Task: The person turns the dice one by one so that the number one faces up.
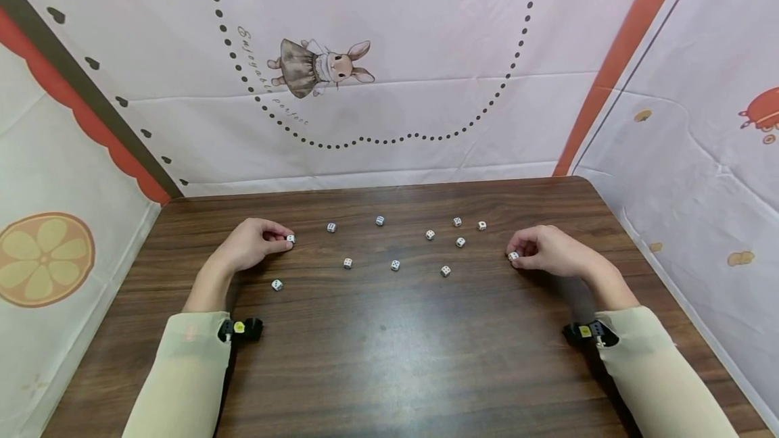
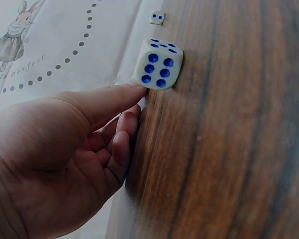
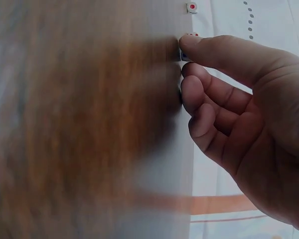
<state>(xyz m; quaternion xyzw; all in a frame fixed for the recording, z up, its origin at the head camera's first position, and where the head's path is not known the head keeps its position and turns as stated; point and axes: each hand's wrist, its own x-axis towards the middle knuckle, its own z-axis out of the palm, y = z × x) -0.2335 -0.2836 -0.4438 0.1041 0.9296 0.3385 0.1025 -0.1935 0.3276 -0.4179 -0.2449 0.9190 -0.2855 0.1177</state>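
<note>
At the left of the table, my left hand (image 1: pixel 251 243) pinches a small white die (image 1: pixel 291 239) between thumb and forefinger. Another die (image 1: pixel 277 285) lies nearer to me, close to that hand. In the left wrist view a large-looking die (image 2: pixel 159 64) with blue pips stands at the thumb tip of the left hand (image 2: pixel 65 144); the pinched one cannot be made out there. On the right side, my right hand (image 1: pixel 550 250) pinches a die (image 1: pixel 513 256) at its fingertips. The thumb of the right hand (image 3: pixel 239 104) mostly covers that die in the right wrist view.
Several white dice are scattered between the hands, among them a die (image 1: pixel 331 227), a die (image 1: pixel 395 265) and a die (image 1: pixel 460 242). They lie apart on the dark wooden table (image 1: pixel 389 357). A printed cloth (image 1: pixel 426 107) hangs behind the table's far edge and along both sides.
</note>
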